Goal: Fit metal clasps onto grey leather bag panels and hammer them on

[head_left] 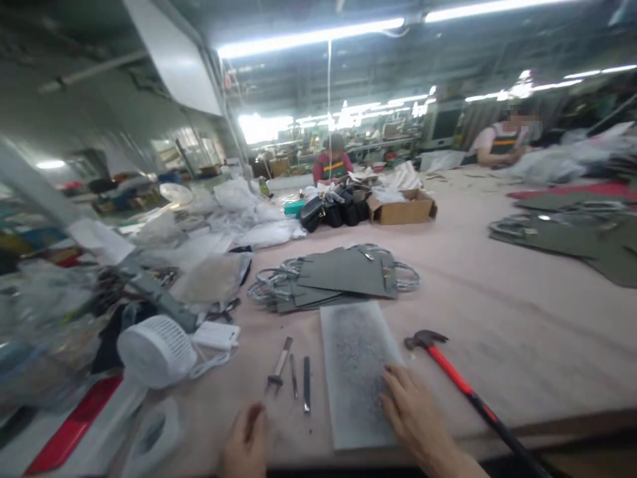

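My right hand (415,415) lies with its fingers stretched out over the right edge of a whitish, scuffed cutting board (361,372). Near the front edge of the table, my left hand (245,441) is loosely curled, with no object visible in it. Just beyond that hand are a two-pronged metal tool (281,362), a thin metal rod (293,376) and a dark flat metal bar (306,385). To the right of the board rests a claw hammer (460,382) with a red and black handle. A stack of grey bag panels with wrapped handles (343,273) sits behind the board.
A white fan (156,350) and a white box with a cable (216,335) stand at left, near plastic bags (249,212). Dark bags (333,211) and a cardboard box (403,208) are farther back. More grey panels (552,236) lie right. Two people sit beyond.
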Tool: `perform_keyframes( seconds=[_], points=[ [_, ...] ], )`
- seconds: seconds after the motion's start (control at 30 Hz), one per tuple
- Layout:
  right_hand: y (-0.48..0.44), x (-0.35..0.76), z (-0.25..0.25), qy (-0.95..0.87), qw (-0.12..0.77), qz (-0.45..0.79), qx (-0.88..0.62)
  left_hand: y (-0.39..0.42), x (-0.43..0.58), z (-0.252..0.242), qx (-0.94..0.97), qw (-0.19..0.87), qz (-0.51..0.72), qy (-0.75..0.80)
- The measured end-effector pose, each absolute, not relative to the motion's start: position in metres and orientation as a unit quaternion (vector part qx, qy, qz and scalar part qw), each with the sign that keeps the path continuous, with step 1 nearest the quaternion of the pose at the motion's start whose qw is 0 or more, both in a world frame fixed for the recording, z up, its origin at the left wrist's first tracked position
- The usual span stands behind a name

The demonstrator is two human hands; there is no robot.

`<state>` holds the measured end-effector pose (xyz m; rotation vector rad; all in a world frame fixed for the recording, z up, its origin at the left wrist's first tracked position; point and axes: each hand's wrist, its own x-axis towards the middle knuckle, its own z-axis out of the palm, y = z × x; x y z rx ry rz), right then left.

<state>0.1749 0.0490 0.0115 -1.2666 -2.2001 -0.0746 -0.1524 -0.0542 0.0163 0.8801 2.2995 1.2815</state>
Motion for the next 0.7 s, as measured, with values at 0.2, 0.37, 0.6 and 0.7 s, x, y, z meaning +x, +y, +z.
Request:
perform_keyframes(
  seconds=[0.2,0.37,0.6,0.7],
  points=[
    [0.047,0.2,-0.021,-0.79,0.291,-0.036,-0.539,0.124,-0.04,0.091,0.475,0.347,0.444,0.676],
    [0.042,0.192,-0.027,-0.782,0.279,-0.025,-0.557,0.227,0.059,0.087,0.194,0.577,0.47,0.64],
    [0.045,0.188,-0.057,-0.781,0.252,-0.017,-0.571,0.288,0.125,0.066,0.108,0.598,0.493,0.622],
    [0.047,0.183,-0.071,-0.773,0.258,-0.032,-0.578,0.295,0.128,0.061,0.105,0.586,0.507,0.623]
  ],
)
